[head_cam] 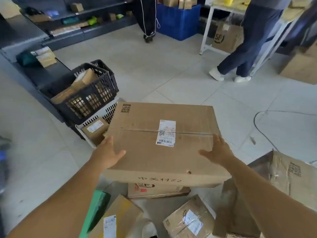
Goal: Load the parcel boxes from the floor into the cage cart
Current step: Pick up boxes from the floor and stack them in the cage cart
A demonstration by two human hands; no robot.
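A large flat parcel box (164, 141) is held above the floor parcels, near centre. The left hand (107, 152) and right hand (217, 152) clamp its opposite sides, thumbs on top. Black basket (89, 100) stands far left.

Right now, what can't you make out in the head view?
- Cage cart: not in frame.
- Fingers of left hand and right hand: hidden behind the big box.
- Box label: text too small.
- Red-print box: mostly under the big box.
- Green box: blurred, behind the left forearm.
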